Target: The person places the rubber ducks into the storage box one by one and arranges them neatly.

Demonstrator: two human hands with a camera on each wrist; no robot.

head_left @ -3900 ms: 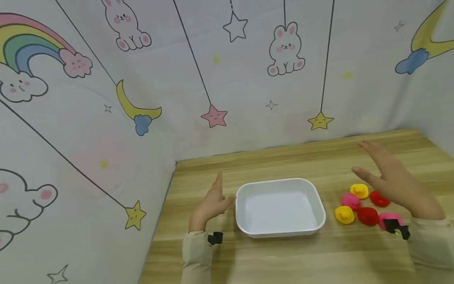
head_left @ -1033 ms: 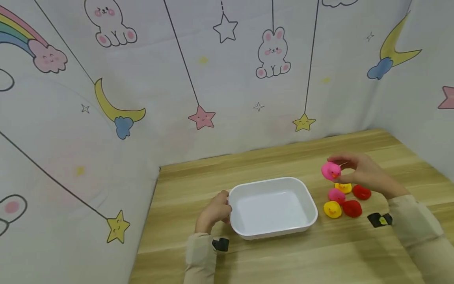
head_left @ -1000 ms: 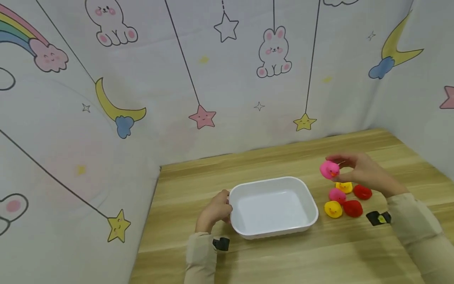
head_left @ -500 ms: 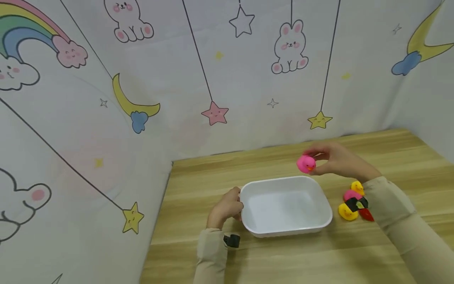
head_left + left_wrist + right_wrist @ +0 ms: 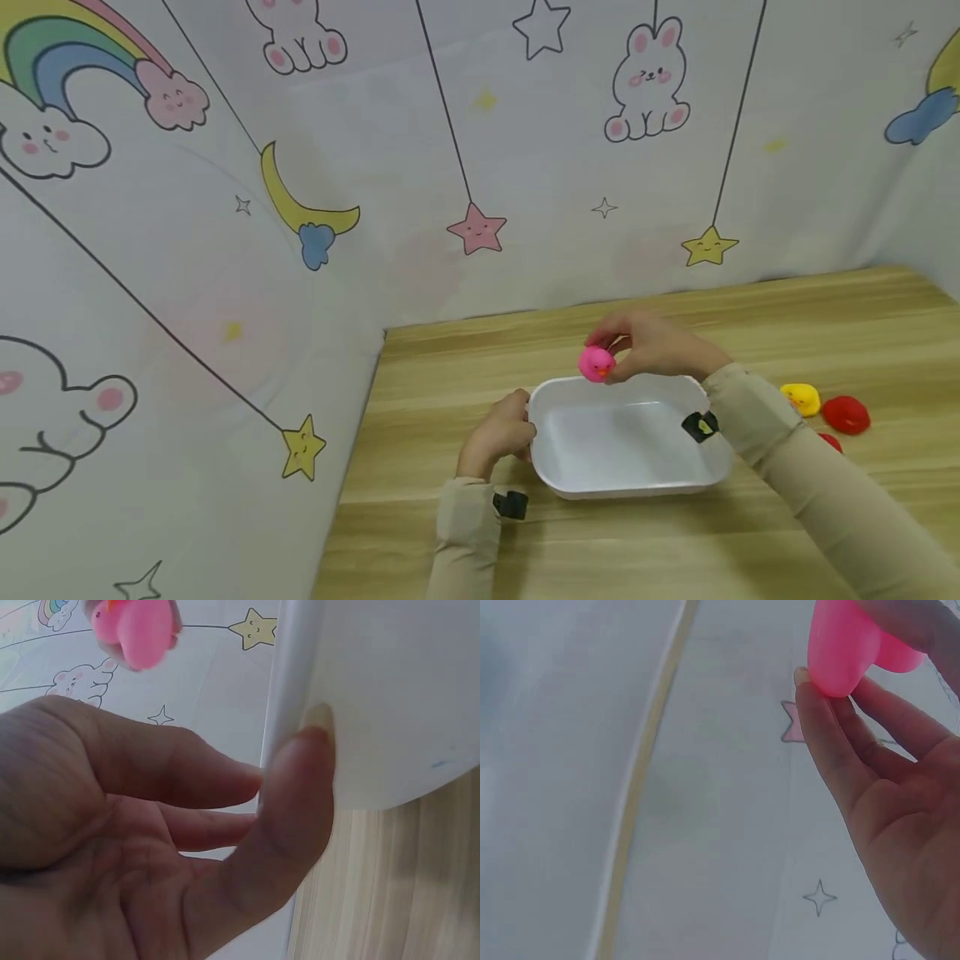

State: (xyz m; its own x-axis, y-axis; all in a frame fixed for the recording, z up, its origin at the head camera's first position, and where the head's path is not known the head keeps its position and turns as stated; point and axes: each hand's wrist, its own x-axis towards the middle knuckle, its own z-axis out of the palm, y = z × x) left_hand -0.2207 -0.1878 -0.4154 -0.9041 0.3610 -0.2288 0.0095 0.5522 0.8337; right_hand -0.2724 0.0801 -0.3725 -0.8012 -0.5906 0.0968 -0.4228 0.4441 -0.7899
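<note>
My left hand (image 5: pixel 498 433) grips the left rim of a white plastic tub (image 5: pixel 615 446). In the left wrist view, the thumb and fingers pinch the tub wall (image 5: pixel 300 675) from both sides. Between thumb and fingertips, my right hand (image 5: pixel 652 343) holds a pink rubber duck (image 5: pixel 596 364), overlapping the tub's far rim in the head view. The right wrist view shows the pink duck (image 5: pixel 844 645) between the fingers, and it also appears at the top of the left wrist view. No duck shows inside the tub; the right forearm hides its right end.
To the right of the tub lie a yellow duck (image 5: pixel 804 398) and a red duck (image 5: pixel 847 415). Another red piece (image 5: pixel 831 442) is mostly hidden behind the right sleeve. A printed cloth wall (image 5: pixel 525 275) borders the wooden table (image 5: pixel 585 550) at the back and left.
Both hands were open at first. The left has since taken hold of the tub's rim; the right has picked up a pink duck from the group and carried it left to the tub.
</note>
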